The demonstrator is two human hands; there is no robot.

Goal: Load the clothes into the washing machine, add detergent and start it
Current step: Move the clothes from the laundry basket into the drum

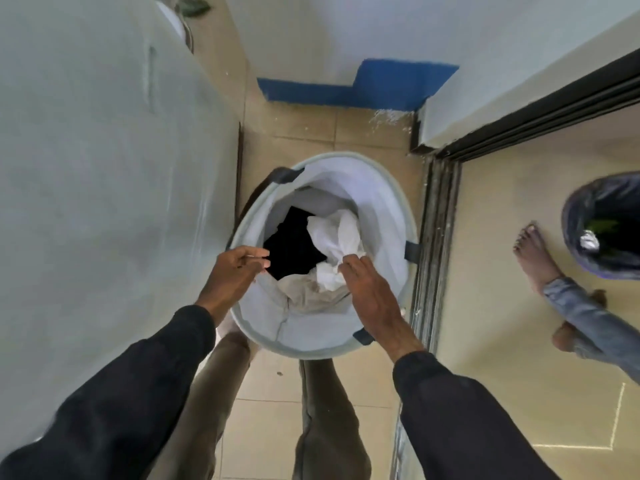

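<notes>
Step in hand, by my read: pulling clothes out of the laundry basket to load them. The task is at its very start, w/ nothing loaded and no detergent in view. The basket stands on the tiled floor at frame centre, just ahead of the person's legs. Inside, a white garment sits on top at approx 3 o'clock of the opening, a black garment lies lower at 9-10 o'clock, and a beige garment at 6 o'clock. L hand hovers over the rim at 9 o'clock, grip apart, fingers loosely extended, holding nothing. R hand reaches in from 5 o'clock w/ fingertips on the bunched edge of the white garment. Its thumb is hidden under the palm, so can't tell if that grip is clamped on the cloth or just resting there. The washer isn't clearly shown: the big pale-grey panel filling 9 o'clock of the frame may be its side, can't tell. To do this well, take a full handful, not a fingertip pinch, b/c loose cloth slips and trails. L hand should steady the soft rim or scoop the black piece so both come up together. Lift straight up, clear of the rim, and check nothing dangles to the floor. Watch the 3 o'clock side: the door track, and beyond it another person's foot and a lined bin. Prob. best to swing the load toward 9 o'clock, away from them.
</notes>
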